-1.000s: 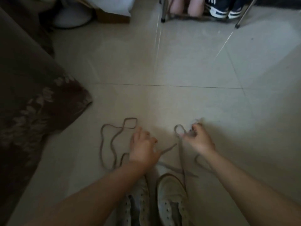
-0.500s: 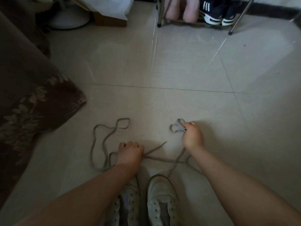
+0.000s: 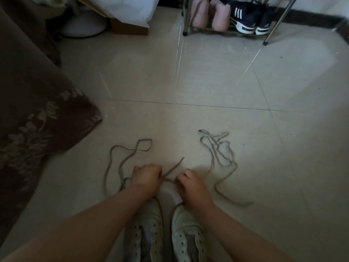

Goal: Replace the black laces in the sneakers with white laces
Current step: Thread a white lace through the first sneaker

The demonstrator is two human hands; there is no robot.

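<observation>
Lace [image 3: 171,172] at 12 o'clock of sneakers [image 3: 166,231] is pinched by both hands' curled fingers; limp, light; best gripped nr tip.

Dim, soft focus; glare streaks on floor [image 3: 217,76]; edges darkened, warped.

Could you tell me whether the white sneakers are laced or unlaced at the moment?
Unlaced: both white sneakers show bare eyelets, and the laces lie loose on the floor.

- single head-worn view, wide-angle, looking forward and steeply down at the floor [image 3: 188,82]
- close over both forearms; shoe rack [image 3: 226,33] far at top edge
</observation>
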